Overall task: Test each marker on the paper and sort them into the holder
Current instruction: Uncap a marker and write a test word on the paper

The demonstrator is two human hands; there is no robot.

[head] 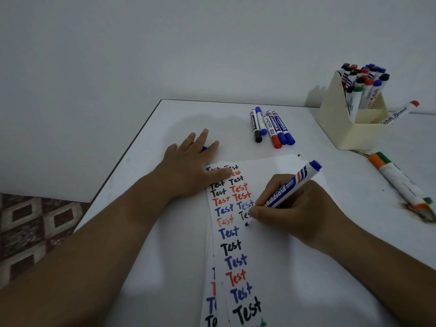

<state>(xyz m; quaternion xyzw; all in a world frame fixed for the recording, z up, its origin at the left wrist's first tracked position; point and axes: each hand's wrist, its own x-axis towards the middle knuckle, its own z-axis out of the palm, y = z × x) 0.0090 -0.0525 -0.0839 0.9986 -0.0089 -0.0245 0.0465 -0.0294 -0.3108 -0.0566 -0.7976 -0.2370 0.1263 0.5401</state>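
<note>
White bench (165, 232): a marker (286, 187) is gripped in the right hand (297, 208), tip on the paper (271, 256), its long axis tilted toward the holder (349, 123) at the far right corner. The left hand (188, 161) is laid flat on the paper's far edge, farther from the holder.

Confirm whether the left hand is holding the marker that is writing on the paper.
No, the right hand grips the blue whiteboard marker; the left hand lies flat on the paper.
</note>
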